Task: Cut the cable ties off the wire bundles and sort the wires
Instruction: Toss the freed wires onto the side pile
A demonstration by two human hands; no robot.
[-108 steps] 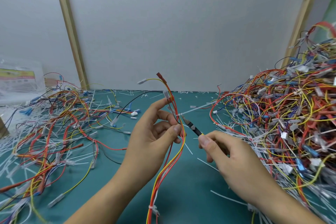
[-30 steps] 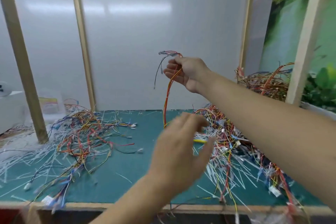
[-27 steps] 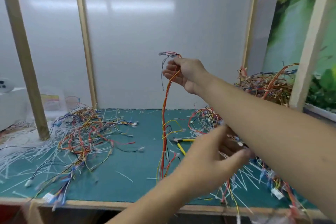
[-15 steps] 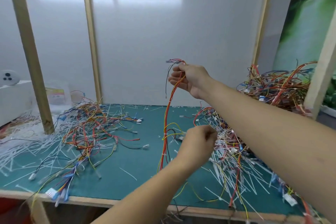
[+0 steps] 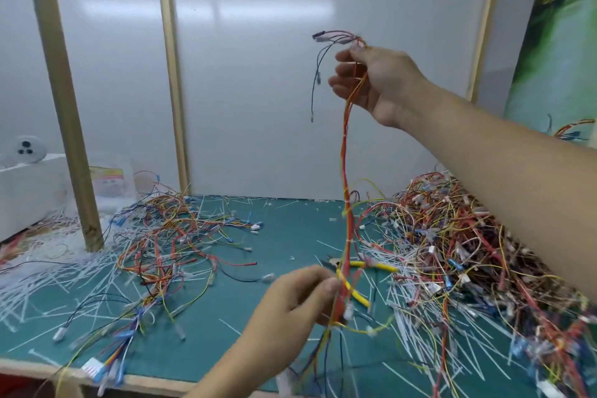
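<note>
Well, the right grip (image 5: 374,81) was up high, arm stretched out, fingers curled round the top of the wire bundle (image 5: 344,171). The left grip (image 5: 297,297) was low, near the table (image 5: 290,226), pinching the bottom end. I think the wires were pulled long like that so the white ties (image 5: 348,241) showed. The yellow cutters (image 5: 376,265) lay on the table close by, held by no one.

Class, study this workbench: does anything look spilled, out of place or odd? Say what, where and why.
Cut white cable ties litter the green mat, thickest at left. The yellow-handled cutters lie partly hidden among wires beside the right pile. A wire cluster hangs over the front edge, bottom left.
</note>
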